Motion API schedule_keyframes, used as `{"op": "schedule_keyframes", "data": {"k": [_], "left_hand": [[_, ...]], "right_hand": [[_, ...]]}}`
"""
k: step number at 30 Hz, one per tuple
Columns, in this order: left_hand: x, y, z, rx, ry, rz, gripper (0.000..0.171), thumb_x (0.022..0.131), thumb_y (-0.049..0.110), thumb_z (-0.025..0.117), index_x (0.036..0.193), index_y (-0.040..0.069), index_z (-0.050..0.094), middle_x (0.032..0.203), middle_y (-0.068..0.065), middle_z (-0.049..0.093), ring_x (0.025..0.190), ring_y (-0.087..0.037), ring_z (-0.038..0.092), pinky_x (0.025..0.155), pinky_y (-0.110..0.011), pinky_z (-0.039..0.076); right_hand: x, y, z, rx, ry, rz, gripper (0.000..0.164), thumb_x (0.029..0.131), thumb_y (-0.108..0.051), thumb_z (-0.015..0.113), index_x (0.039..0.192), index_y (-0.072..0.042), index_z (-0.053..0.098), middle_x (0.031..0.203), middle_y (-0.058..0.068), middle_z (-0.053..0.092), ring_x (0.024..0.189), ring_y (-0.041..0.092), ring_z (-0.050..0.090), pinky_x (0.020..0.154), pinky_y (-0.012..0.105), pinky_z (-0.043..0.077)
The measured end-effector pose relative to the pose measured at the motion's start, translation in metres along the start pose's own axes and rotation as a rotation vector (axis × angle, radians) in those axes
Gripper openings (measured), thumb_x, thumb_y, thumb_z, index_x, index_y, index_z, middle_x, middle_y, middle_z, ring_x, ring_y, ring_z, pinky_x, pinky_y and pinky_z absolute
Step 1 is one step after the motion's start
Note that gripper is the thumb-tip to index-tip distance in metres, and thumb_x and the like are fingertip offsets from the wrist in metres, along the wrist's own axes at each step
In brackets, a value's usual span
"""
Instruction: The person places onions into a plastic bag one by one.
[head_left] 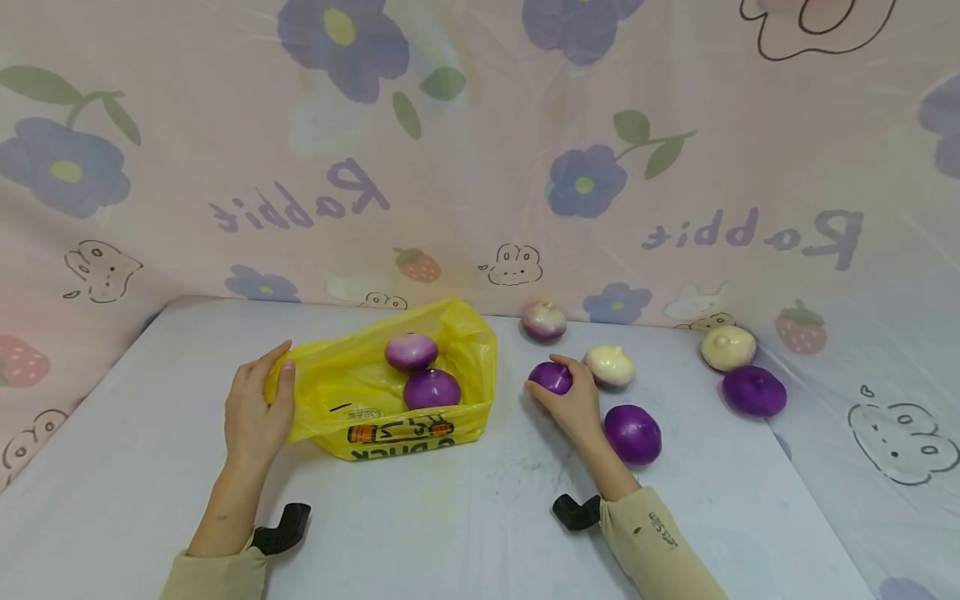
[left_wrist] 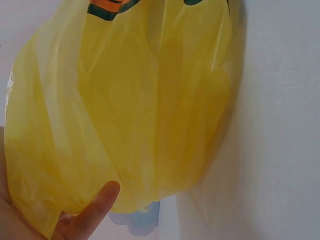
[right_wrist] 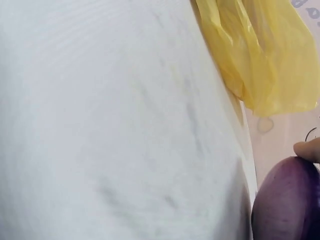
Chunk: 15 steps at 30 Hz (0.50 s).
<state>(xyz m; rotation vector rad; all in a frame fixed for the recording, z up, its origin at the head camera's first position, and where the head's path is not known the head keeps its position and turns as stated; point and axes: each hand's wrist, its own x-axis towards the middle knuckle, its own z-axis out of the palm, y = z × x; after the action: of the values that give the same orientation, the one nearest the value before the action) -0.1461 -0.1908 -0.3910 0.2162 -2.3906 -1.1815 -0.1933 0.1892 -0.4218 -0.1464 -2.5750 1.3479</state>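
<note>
My left hand (head_left: 258, 417) holds the left side of a yellow plastic bag (head_left: 322, 375), its thumb (left_wrist: 100, 205) against the film in the left wrist view. The bag lies on its side with its mouth spread wide. Inside sit two purple onions, a paler one (head_left: 411, 352) behind a darker one (head_left: 432, 389). To the right of the bag, my right hand (head_left: 573, 404) grips another purple onion (head_left: 550, 377) between thumb and fingers. That onion (right_wrist: 282, 205) shows at the lower right of the right wrist view, partly cut off by the frame.
Around my right hand lie a pinkish-white onion (head_left: 543, 321), a white onion (head_left: 610, 366) and a purple onion (head_left: 633, 435). Farther right, a white onion (head_left: 728, 347) sits against a purple one (head_left: 754, 391). A patterned cloth (head_left: 465, 167) hangs behind the white table (head_left: 420, 525).
</note>
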Motion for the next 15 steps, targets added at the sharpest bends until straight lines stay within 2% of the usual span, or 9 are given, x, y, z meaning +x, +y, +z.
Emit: {"op": "schedule_keyframes", "data": {"k": [10,15], "left_hand": [[0.0,0.001,-0.001,0.009,-0.006,-0.007,0.038,0.101,0.021,0.043,0.135,0.007,0.054,0.125,-0.028,0.049,0.115,-0.048,0.047,0.094,-0.063,0.036],[0.0,0.001,-0.001,0.013,-0.006,-0.008,0.039,0.101,0.021,0.043,0.135,0.008,0.054,0.126,-0.028,0.049,0.115,-0.048,0.047,0.094,-0.063,0.036]], "right_hand": [[0.004,-0.014,-0.001,0.005,-0.003,0.017,0.061,0.077,-0.028,0.079,0.13,-0.012,0.054,0.135,0.016,0.051,0.125,0.035,0.047,0.105,0.053,0.038],[0.009,-0.025,-0.002,0.006,-0.002,-0.014,0.06,0.077,-0.028,0.079,0.129,-0.012,0.055,0.134,0.017,0.051,0.124,0.034,0.046,0.106,0.052,0.038]]}}
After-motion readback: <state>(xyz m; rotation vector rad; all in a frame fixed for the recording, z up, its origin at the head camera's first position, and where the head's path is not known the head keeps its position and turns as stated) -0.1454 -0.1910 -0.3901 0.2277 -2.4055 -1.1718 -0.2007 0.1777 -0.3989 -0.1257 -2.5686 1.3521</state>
